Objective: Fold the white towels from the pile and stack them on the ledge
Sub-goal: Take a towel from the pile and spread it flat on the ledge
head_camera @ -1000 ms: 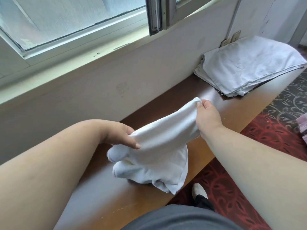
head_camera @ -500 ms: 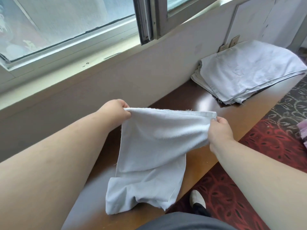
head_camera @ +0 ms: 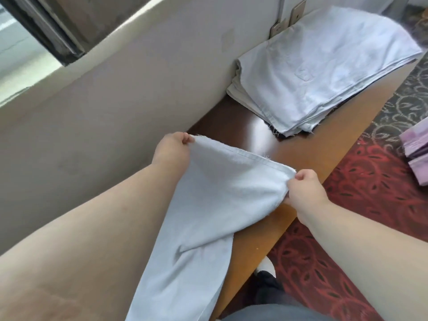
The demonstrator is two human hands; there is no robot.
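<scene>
The left hand [head_camera: 170,149] pinches 1 top corner of the white towel [head_camera: 208,205], the right hand [head_camera: 301,189] the other. It hangs soft and light over the ledge [head_camera: 308,154], near the folded stack [head_camera: 324,66]; corners give the best hold.

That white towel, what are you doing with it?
A person is holding up a white towel to fold it. The left hand pinches one top corner, the right hand pinches the other, and the rest hangs down over the wooden ledge. A stack of folded towels sits further along.
</scene>
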